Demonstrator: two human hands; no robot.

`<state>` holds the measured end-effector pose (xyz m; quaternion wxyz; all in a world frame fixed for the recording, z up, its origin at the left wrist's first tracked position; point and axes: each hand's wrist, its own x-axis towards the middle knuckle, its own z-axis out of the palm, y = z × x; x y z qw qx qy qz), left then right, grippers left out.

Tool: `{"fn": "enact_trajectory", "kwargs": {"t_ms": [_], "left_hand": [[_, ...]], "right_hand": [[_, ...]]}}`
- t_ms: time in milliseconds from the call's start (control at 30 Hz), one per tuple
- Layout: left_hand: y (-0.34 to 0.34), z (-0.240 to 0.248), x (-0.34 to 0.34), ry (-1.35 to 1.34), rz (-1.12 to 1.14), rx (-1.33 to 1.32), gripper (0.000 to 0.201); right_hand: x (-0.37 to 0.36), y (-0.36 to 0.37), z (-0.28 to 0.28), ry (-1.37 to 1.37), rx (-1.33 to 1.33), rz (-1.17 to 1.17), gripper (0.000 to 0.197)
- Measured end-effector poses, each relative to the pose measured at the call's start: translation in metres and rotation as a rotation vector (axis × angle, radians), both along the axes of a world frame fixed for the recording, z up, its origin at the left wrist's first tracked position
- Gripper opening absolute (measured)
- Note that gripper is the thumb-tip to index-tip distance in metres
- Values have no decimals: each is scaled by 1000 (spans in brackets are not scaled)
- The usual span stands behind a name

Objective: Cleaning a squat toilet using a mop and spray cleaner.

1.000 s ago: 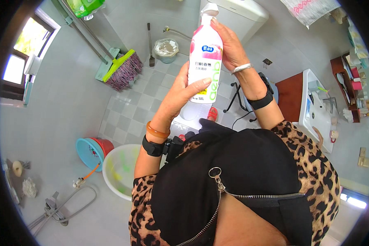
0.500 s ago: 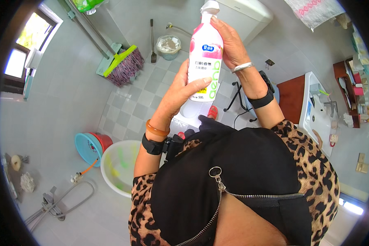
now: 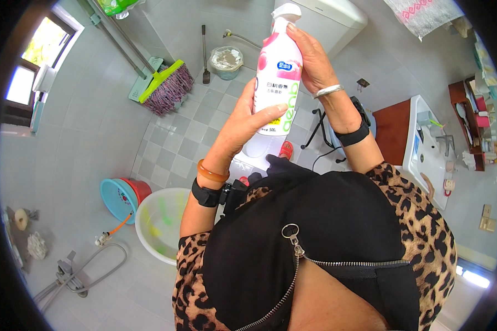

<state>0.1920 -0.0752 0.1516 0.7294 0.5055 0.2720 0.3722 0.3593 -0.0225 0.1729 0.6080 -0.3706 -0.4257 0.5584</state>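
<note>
A white and pink spray bottle (image 3: pixel 279 83) with a white trigger head (image 3: pixel 286 13) is held up in front of me, its printed label toward me. My left hand (image 3: pixel 249 113) grips its lower left side, the thumb lying across the label and the other fingers hidden behind. Around its upper right side is my right hand (image 3: pixel 313 62), close below the trigger head, with most fingertips out of sight behind the bottle. An orange bangle (image 3: pixel 212 171) is on my left wrist and a silver bangle (image 3: pixel 327 90) on my right.
A white toilet tank (image 3: pixel 334 22) stands beyond the bottle. To the left are a broom (image 3: pixel 165 83), a lidded tub (image 3: pixel 226 62), a blue basin (image 3: pixel 117 199) and a large white basin (image 3: pixel 157 251). On the right is a washbasin (image 3: pixel 433 165). A folding black-legged frame (image 3: pixel 321 132) stands by it.
The bottle's top has tilted slightly and shifted a little down and right, both hands moving with it. Both hands keep their hold.
</note>
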Motion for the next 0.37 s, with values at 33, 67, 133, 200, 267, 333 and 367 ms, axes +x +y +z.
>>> {"fn": "enact_trajectory", "kwargs": {"t_ms": [33, 67, 133, 200, 267, 333, 367], "left_hand": [[0, -1, 1, 18, 20, 21, 64], [0, -3, 2, 18, 22, 22, 64], [0, -6, 5, 80, 99, 177, 67], [-3, 4, 2, 128, 71, 161, 70], [-5, 8, 1, 175, 41, 147, 74], [-7, 5, 1, 87, 97, 231, 82], [-7, 5, 2, 86, 97, 232, 82]], "right_hand": [[-1, -1, 1, 13, -1, 8, 33], [-1, -1, 2, 12, 0, 10, 33], [-1, -3, 4, 20, -37, 67, 37], [1, 0, -1, 116, -40, 91, 39], [3, 1, -2, 211, -42, 114, 42], [6, 0, -1, 380, -46, 136, 49], [7, 1, -1, 379, -45, 136, 49]]}}
